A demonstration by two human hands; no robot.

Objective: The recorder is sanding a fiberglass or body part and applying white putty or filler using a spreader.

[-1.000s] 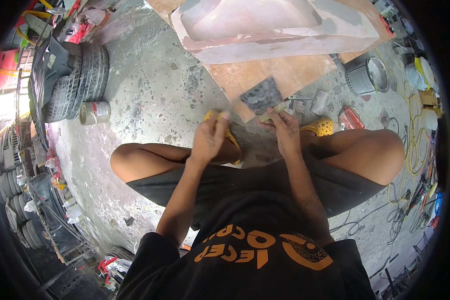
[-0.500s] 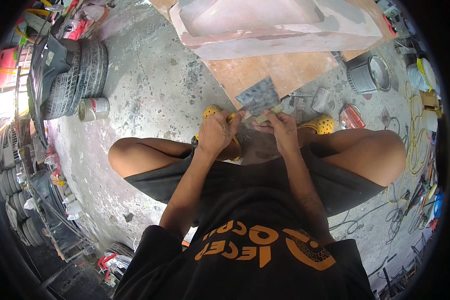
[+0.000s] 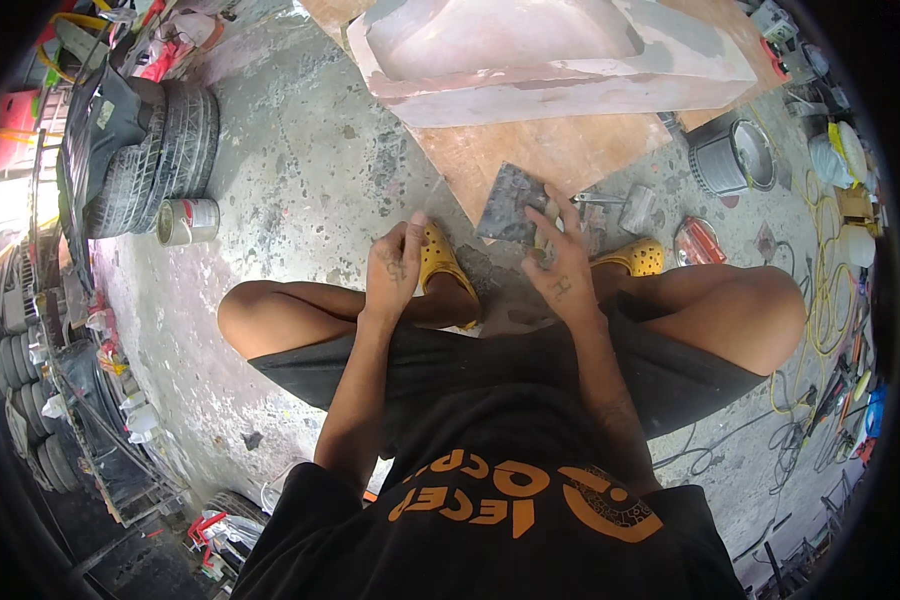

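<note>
A dark grey, smudged square sheet (image 3: 510,203) slants above the near corner of a brown board. Its right edge is in my right hand (image 3: 564,268), whose index and middle fingers reach over it while the thumb sits lower down. A small yellowish piece shows partly beneath those fingers. To the left, apart from the sheet, my left hand (image 3: 394,272) is closed, thumb laid along the curled fingers; whatever may be inside is hidden. Ahead, on the brown board (image 3: 570,150), rests a large pale, patchy moulded shape (image 3: 560,95) with a hollow top.
Yellow clogs (image 3: 440,255) are on my feet. At right stand a grey bucket (image 3: 715,165) and an open tin (image 3: 700,240), with a yellow hose (image 3: 828,300) beyond. Tyres (image 3: 185,140) and a paint can (image 3: 188,221) are at left.
My hands have drawn apart, the left one moving left, away from the sheet. The sheet has turned, and my right hand has shifted its fingers upward along its edge.
</note>
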